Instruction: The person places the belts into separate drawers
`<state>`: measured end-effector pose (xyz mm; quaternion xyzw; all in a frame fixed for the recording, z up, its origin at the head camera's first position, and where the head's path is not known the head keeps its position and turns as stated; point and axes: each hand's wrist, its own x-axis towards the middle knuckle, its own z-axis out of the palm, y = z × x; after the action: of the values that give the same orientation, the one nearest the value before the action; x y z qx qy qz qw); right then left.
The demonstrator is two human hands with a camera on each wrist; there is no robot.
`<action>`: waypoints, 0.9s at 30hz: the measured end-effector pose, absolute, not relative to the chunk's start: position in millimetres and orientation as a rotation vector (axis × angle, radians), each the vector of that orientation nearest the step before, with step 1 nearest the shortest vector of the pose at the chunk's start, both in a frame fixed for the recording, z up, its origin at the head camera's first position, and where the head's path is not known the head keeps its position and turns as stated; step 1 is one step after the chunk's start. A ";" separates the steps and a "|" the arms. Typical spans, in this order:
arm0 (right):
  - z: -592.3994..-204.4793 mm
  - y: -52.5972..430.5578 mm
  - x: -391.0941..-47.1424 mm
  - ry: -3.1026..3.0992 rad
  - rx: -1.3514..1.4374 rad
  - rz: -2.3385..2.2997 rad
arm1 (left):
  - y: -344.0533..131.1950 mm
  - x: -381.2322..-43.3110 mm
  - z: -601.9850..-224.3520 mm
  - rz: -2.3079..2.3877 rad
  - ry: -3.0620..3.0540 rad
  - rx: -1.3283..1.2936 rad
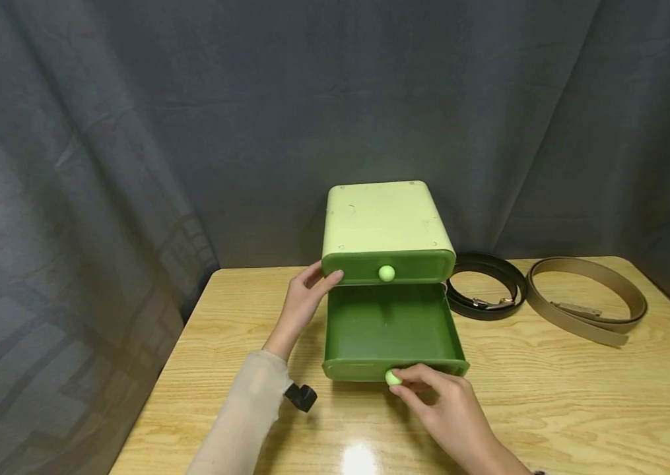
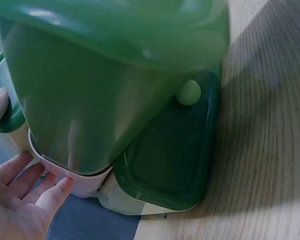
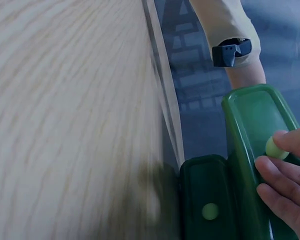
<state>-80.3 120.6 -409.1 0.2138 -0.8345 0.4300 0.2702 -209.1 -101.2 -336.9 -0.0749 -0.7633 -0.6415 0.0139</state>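
Note:
A small pale-green drawer cabinet with dark green drawers stands at the table's back. Its middle drawer is pulled far out, and no contents show inside. My right hand pinches that drawer's round light-green knob between thumb and fingers. Against the cabinet's left side rests my left hand, its thumb on the edge of the closed top drawer. In the left wrist view its fingers lie extended along the cabinet wall. Below the pulled-out drawer, a closed bottom drawer shows its own knob.
Right of the cabinet lies a coiled black belt. Beside it is a coiled tan belt, nearer the table's right edge. A dark grey curtain hangs behind the wooden table.

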 end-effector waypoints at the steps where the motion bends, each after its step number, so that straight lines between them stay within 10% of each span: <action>1: -409.7 120.8 -80.2 -2.253 0.578 1.145 | -101.1 -209.2 -336.8 -1.998 -2.378 -0.234; 27: -418.9 121.9 -79.7 -2.255 0.647 0.992 | -103.1 -210.5 -337.8 -2.022 -2.357 -0.221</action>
<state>-79.7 121.9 -418.9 0.2427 -0.8465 0.3725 0.2927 -210.5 -103.1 -337.8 -0.0710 -0.7570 -0.6493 0.0143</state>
